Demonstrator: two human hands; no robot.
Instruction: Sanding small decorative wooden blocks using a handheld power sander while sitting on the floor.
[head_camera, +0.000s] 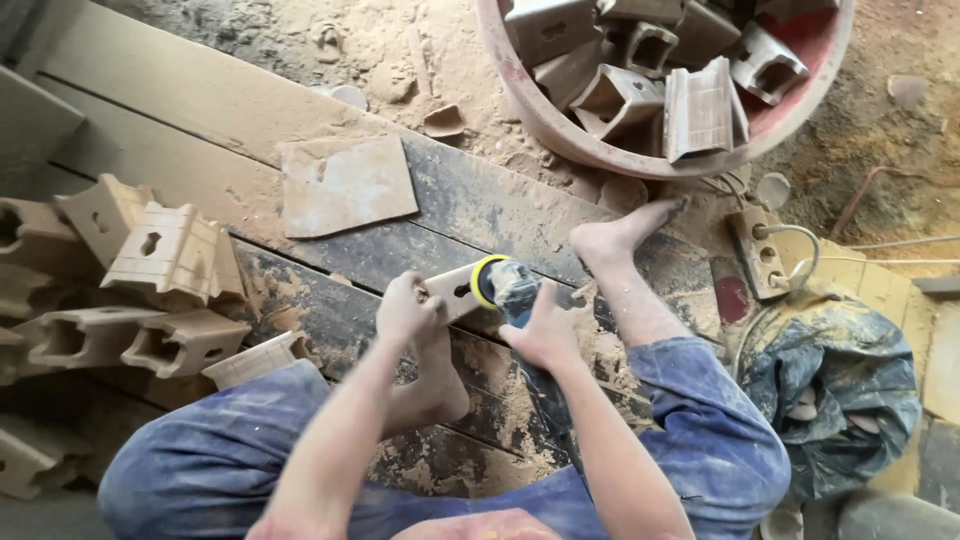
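Sawdust-covered planks (300, 110) make the work floor, w/ a big red basin (520, 95) of carved wood pieces at 1 o'clock and a stack of similar blocks (130, 290) at 9 o'clock. Person sits cross-legged in blue trousers, bare feet out front. At centre, left hand (408, 310) is closed around a small wood block (455, 290); right hand (545, 330) is wrapped on a handheld sander (500, 282) w/ yellow-rimmed disc pressed to the block's end. Risk, imo: disc sits close to left fingers & bare foot (620, 232) — a slip or kick could graze skin. Both forearms angle inward, wrists bent down.
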